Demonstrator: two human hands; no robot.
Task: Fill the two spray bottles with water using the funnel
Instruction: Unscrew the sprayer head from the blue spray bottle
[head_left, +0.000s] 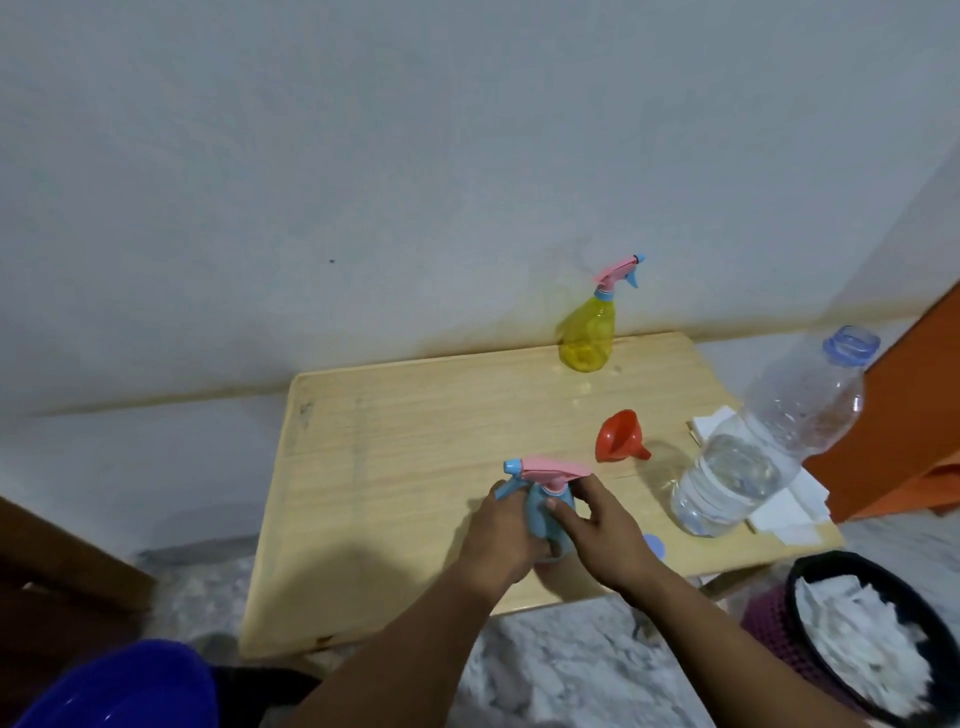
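At the worktop's (395, 415) near edge: blue spray bottle (551, 512) upright, body gripped by left hand (501, 540), right hand (602, 535) fingers pinching the collar. Probably uncapping or recapping. Funnel (618, 435) and water bottle (763, 447) lying idle alongside; yellow spray bottle (589, 332) by the wall, capped.

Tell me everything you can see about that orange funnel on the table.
The funnel looks like glossy orange-red plastic, with a wide cone and a short narrow spout. It lies on its side on the wooden table, mouth facing up and left, spout pointing right. Neither hand touches it. It sits between the blue spray bottle and the water bottle.
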